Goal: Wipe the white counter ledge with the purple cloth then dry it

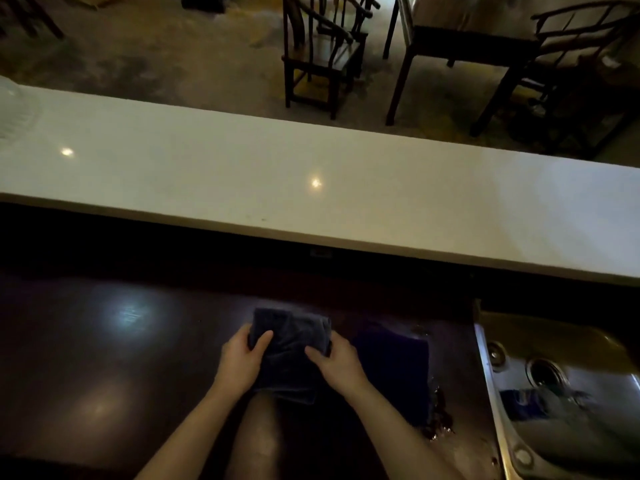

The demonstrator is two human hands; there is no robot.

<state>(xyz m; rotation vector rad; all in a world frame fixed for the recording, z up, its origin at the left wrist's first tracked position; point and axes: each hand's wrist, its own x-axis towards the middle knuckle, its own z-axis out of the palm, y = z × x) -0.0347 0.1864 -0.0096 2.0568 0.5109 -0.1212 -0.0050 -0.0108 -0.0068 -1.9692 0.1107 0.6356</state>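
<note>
The long white counter ledge [311, 168] runs across the view from left to right, bare and glossy. Below it, on the dark lower counter [104, 358], both my hands hold a folded grey-blue cloth [291, 355]. My left hand [240, 362] grips its left edge and my right hand [337, 363] grips its right edge. Just to the right of that lies the purple cloth [391, 368], flat on the dark counter and apart from my hands.
A steel sink [561, 393] sits at the lower right, with a drain and something blue inside. Water drops lie on the dark counter near the sink's edge. Beyond the ledge stand dark wooden chairs [322, 53] and a table [460, 39].
</note>
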